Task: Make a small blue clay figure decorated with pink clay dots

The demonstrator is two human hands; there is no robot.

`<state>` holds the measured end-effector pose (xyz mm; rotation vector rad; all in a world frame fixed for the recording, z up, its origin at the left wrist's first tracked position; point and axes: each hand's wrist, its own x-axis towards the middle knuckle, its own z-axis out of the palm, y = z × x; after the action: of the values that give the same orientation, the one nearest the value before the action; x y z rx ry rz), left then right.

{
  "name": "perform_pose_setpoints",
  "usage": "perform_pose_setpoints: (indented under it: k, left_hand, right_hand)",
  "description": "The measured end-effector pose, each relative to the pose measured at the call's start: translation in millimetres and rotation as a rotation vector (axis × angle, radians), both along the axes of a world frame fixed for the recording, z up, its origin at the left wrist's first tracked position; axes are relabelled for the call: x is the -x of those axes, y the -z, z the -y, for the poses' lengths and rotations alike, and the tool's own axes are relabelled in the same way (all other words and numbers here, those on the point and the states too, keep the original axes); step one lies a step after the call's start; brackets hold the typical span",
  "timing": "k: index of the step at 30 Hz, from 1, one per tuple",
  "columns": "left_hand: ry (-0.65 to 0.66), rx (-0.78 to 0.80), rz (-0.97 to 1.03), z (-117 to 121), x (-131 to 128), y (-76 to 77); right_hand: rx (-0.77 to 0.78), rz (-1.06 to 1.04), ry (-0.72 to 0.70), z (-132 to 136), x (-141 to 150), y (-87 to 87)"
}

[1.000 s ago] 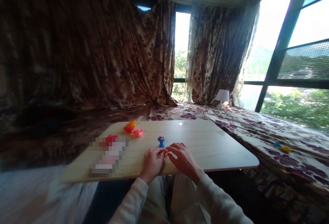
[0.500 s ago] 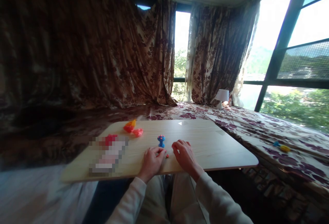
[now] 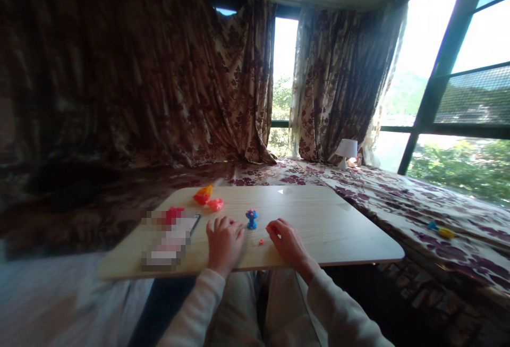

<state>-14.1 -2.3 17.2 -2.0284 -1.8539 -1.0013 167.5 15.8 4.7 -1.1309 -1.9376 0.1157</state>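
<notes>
A small blue figure (image 3: 252, 219) with red bits on its head stands upright on the pale wooden table. My left hand (image 3: 225, 242) is left of it, palm down and low over the table, its fingers apart and nothing visible in them. To the right, my right hand (image 3: 290, 242) rests near the tabletop with thumb and fingertips pressed together. Whatever may be between those fingertips is too small to make out. A tiny red piece (image 3: 261, 242) lies between the hands, just in front of the figure.
Orange and red crumpled lumps (image 3: 207, 199) lie at the table's back left. A red lump (image 3: 173, 215) sits behind a blurred-out phone (image 3: 169, 243) on the left. Beyond the table (image 3: 326, 230), a white lamp (image 3: 346, 148) and a blue-and-yellow item (image 3: 442, 230) rest on the flowered cover.
My left hand has moved left, away from the figure and the red piece, and its fingers have spread. My right hand stays nearly where it was, fingertips together.
</notes>
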Motion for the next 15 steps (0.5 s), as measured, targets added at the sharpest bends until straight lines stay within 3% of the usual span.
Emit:
perform_pose_setpoints:
  k: [4,10,15]
  left_hand:
    - [0.230,0.052,0.038,9.4,-25.0,4.3]
    - [0.225,0.120,0.082,5.3,-30.6,12.4]
    - [0.248,0.071,0.107,5.7,-30.0,15.4]
  right_hand:
    - [0.027,0.012,0.014,0.2,0.6,-0.7]
    - [0.072,-0.065,0.002,-6.2,-6.2,3.0]
    - [0.080,0.136,0.037,0.6,-37.7,-3.8]
